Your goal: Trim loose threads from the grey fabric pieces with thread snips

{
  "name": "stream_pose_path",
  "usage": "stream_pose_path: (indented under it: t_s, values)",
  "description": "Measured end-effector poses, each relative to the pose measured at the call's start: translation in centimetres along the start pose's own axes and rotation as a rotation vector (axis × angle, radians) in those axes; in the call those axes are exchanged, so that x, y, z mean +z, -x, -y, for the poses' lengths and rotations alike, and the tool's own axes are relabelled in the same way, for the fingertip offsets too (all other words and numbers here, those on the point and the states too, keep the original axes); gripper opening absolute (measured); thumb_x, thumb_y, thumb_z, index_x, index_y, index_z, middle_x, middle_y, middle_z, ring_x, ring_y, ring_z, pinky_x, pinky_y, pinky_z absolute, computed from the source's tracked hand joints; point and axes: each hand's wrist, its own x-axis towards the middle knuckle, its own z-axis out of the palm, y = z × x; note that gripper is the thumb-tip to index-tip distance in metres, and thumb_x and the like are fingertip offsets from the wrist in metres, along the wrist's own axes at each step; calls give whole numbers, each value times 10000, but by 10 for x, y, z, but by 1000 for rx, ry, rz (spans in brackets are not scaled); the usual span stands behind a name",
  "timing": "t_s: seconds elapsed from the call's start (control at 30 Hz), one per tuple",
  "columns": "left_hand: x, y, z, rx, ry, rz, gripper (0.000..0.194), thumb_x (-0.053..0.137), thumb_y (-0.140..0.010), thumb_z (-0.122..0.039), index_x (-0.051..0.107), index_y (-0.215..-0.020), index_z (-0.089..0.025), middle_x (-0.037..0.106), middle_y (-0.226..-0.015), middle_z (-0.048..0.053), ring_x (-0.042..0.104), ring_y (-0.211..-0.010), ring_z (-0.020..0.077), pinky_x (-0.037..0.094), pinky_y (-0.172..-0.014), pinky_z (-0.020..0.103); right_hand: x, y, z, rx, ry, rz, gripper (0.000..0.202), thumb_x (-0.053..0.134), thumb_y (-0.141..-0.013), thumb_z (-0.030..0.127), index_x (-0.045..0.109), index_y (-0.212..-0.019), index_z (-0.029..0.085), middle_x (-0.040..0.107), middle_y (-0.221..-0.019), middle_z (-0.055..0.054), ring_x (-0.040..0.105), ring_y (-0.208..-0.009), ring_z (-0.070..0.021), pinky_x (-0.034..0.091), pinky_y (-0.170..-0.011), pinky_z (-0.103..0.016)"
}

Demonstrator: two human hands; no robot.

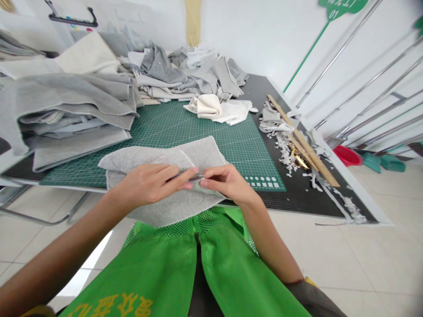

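Note:
A light grey cloth (172, 207) hangs over the near edge of the green cutting mat (158, 125), in front of the green vest. My left hand (153, 181) lies across the cloth with its fingers closed on it near the middle seam. A thin dark item shows between the left fingers, too small to make out. Close by, my right hand (228, 182) pinches the same cloth between thumb and index finger. The fingertips of both hands nearly meet at a fold.
Folded grey cloths (82, 97) are stacked at the left. Behind the mat lies a heap of fabric scraps (198, 72), with a cream cloth (209, 107) in front. Wooden strips (304, 145), gold scissors (299, 158) and shreds lie at the right. A red dustpan (346, 155) is on the floor.

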Motion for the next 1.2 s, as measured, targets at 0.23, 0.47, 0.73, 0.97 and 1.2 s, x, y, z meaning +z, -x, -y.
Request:
stream_pose_path:
  t_s: [0.23, 0.47, 0.73, 0.97, 1.2]
  values:
    - [1, 0, -1, -16, -18, -10, 372, 573, -985, -324, 529, -1311, -150, 552, -653, -61, 518, -525, 94, 401, -488, 247, 0, 0, 2, 10, -20, 5, 275, 806, -735, 425, 688, -665, 187, 541, -617, 42, 429, -596, -101, 347, -585, -260]
    - [2, -1, -2, -80, 86, -5, 330, 569, -986, -279, 552, -1290, -154, 552, -664, -56, 504, -527, 91, 380, -489, 248, 2, 0, 1, 33, -57, -30, 224, 819, -717, 391, 726, -704, 188, 605, -642, 35, 463, -598, -100, 351, -589, -259]
    - [2, 3, 2, -270, 257, -80, 305, 550, -998, -289, 583, -1285, -194, 620, -749, -34, 562, -602, 68, 420, -566, 183, 1, -2, -3, 49, -73, -38, 173, 826, -707, 333, 781, -802, 196, 710, -738, 4, 552, -629, -104, 415, -618, -253]
    - [10, 5, 6, -276, 287, -66, 339, 573, -981, -285, 585, -1298, -163, 655, -796, -7, 588, -642, 98, 442, -582, 213, -2, 0, -3, 13, 40, -93, 242, 736, -807, 406, 754, -720, 181, 590, -572, 44, 441, -532, -78, 329, -528, -236]
    - [5, 7, 10, -301, 256, -113, 387, 611, -959, -270, 574, -1330, -165, 703, -895, 24, 645, -718, 113, 488, -631, 222, -23, 17, 28, -114, 359, -303, 230, 659, -895, 365, 781, -816, 187, 779, -851, -46, 700, -817, -175, 515, -763, -296]
